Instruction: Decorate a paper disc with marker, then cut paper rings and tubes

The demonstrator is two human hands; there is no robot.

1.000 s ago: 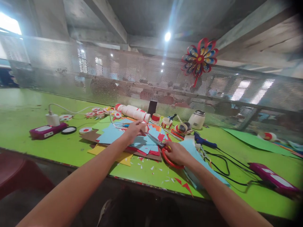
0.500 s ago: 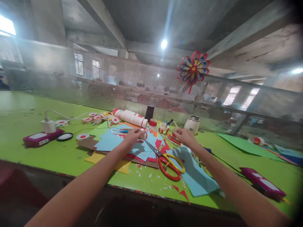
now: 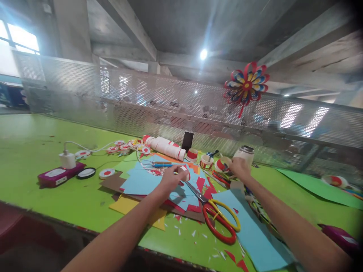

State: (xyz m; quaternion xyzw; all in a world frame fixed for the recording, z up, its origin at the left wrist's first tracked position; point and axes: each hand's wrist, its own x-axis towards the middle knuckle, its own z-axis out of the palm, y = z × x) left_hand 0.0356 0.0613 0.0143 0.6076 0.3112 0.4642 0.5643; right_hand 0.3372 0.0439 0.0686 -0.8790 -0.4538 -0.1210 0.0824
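Note:
My left hand rests on the pile of blue and red paper sheets and pinches a small white-and-red paper cup. My right hand reaches further back to the cluttered spot by a red-and-white tape roll and a white jar; its fingers curl down there, and what they touch is hidden. Red and yellow scissors lie on the green table between my arms, beside a blue sheet.
A stack of white cups lies at the back by a dark phone. A magenta power strip with a white charger sits left. A paper flower hangs on the mesh screen. Black cables trail right.
My right hand let go of the scissors and moved back and right to the tape rolls. The scissors now lie on the table. My left hand stayed on the paper pile.

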